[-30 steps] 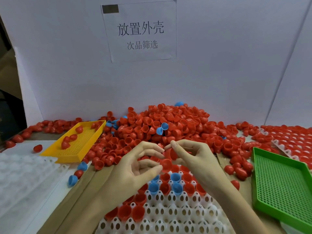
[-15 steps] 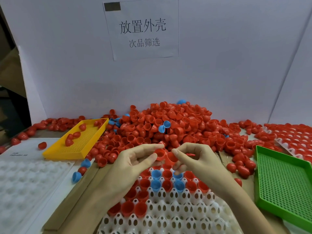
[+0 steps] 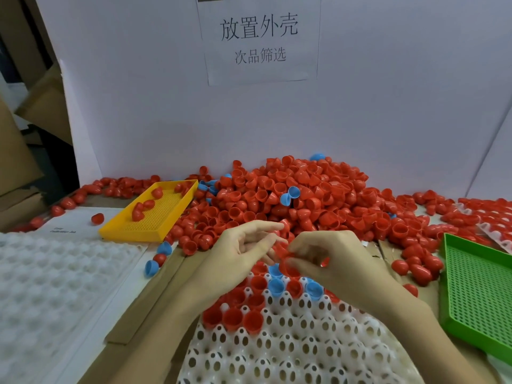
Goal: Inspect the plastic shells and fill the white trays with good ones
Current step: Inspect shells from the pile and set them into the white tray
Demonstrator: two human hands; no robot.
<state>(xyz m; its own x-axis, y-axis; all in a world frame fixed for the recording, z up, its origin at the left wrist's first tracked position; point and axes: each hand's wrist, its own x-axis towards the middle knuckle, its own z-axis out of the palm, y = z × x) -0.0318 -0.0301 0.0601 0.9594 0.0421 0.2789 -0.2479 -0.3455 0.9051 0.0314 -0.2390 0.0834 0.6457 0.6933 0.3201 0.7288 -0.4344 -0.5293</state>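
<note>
A big pile of red shells point(image 3: 299, 198) with a few blue ones lies against the back wall. In front of me is a white tray point(image 3: 277, 353); its far rows hold red shells point(image 3: 232, 318) and blue shells point(image 3: 277, 285). My right hand point(image 3: 338, 264) is over the tray's far end and pinches a red shell point(image 3: 288, 268); a second red piece shows in its palm. My left hand point(image 3: 241, 253) is just left of it, with fingers loosely spread and blurred and tips close to that shell.
A yellow tray point(image 3: 177, 217) at the left holds several red shells. A green mesh tray point(image 3: 482, 289) sits at the right. A second white tray point(image 3: 55, 286) lies at the left, and one filled with red shells point(image 3: 493, 217) at the far right. Loose shells are scattered around.
The left hand held a red shell half a second ago; its fingers are now spread and the right hand pinches a shell. Both hands have dropped slightly toward the tray.
</note>
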